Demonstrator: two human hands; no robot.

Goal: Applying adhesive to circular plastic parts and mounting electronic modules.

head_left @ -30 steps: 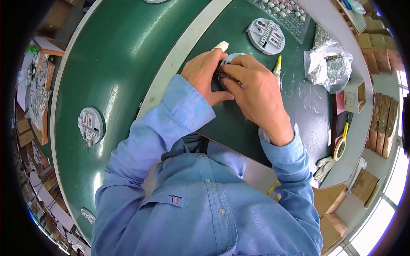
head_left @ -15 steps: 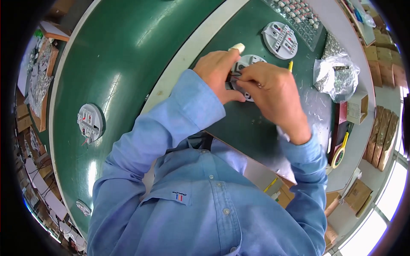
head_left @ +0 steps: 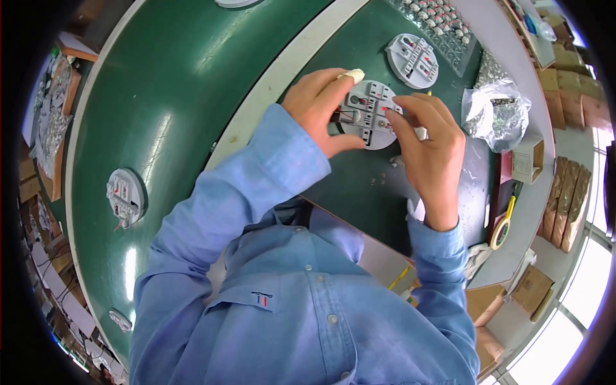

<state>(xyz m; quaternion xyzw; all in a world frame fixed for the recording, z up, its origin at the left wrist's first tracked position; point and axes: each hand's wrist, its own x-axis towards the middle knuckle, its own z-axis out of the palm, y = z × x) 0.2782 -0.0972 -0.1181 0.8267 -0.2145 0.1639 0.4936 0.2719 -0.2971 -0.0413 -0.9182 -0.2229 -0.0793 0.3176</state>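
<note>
A round grey plastic base (head_left: 369,115) with small metal parts and red marks lies on the dark green mat. My left hand (head_left: 317,109) grips its left edge, one fingertip wrapped in pale tape. My right hand (head_left: 431,144) rests its fingertips on the base's right side, pinching something small; a yellow-handled tool peeks out behind the fingers. Both sleeves are light blue.
A second round grey base (head_left: 412,60) lies just beyond. A tray of small parts (head_left: 443,16) sits at the back, a clear bag of metal parts (head_left: 497,112) to the right. Another base (head_left: 124,196) rides the green belt at left. Cardboard boxes (head_left: 568,192) stand far right.
The view has shifted and my hands have spread apart, uncovering the base's face. My right hand has drawn back to the base's right edge.
</note>
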